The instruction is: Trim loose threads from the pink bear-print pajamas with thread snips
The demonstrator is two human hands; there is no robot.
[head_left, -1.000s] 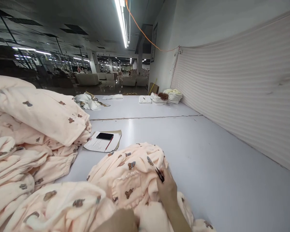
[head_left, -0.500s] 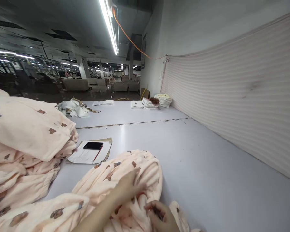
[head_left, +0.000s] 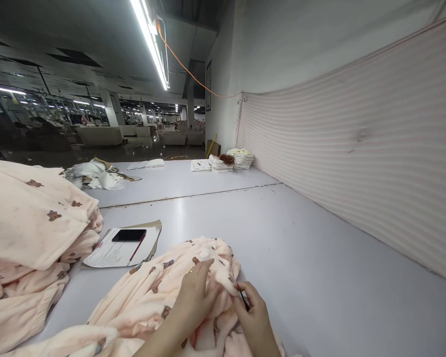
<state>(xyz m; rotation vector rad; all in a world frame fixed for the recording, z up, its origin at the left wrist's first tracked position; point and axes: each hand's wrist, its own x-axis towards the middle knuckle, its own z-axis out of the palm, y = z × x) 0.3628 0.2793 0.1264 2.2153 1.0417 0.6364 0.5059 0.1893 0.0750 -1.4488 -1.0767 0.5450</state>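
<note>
A peach fleece garment [head_left: 159, 292] printed with small brown bears lies bunched on the pale table right in front of me. My left hand [head_left: 196, 293] rests on top of it, fingers pinching a fold of the fleece; a ring shows on one finger. My right hand [head_left: 253, 317] sits just to the right, fingers closed round a small dark tool [head_left: 243, 299], which looks like thread snips, held against the same fold.
A tall heap of the same bear-print fleece [head_left: 29, 238] fills the left. Papers with a black phone [head_left: 129, 235] and a red pen [head_left: 137, 249] lie behind the garment. Stacked white pieces [head_left: 230, 160] sit far back. A striped fabric [head_left: 357, 163] hangs along the right wall.
The camera has swung right and down. My left hand came up from the lower edge onto the garment. My right hand dropped lower, then rose again beside the left with the tool.
</note>
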